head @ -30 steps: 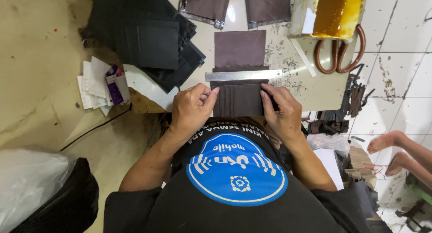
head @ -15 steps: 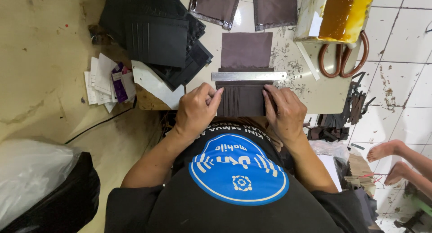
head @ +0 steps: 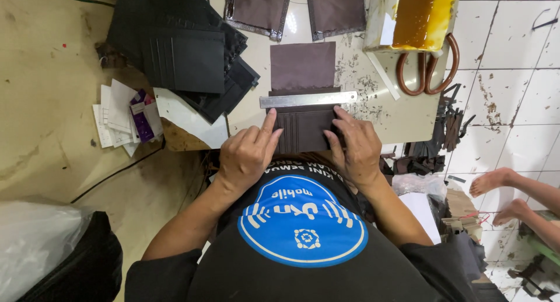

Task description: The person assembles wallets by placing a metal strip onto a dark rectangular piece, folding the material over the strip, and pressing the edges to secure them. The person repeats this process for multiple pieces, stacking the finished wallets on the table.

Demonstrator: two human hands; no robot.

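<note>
1. The left hand lies flat, fingers together, index tip pressing the left edge of the brown panel; it grips nothing.
2. The right hand is spread open, fingers splayed on the panel's right edge, pinning it and not grasping it.
3. The panel, ribbed with card slots, sits at the near edge of the table, just below the steel ruler, which lies across its top edge.
4. To do this well, I judge both hands should press evenly so the panel stays square to the ruler and its edges flush; uneven pressure could skew it.
5. Beyond the ruler lies a flat brown piece, touching it.
6. Two more brown pieces lie at the far edge.
7. A black stack crowds the left; it is near the left hand and could catch a sideways slide.
8. Scissors and a glue tub sit to the right, well apart.
9. Paper scraps lie on the floor; another person's feet show at right.
</note>
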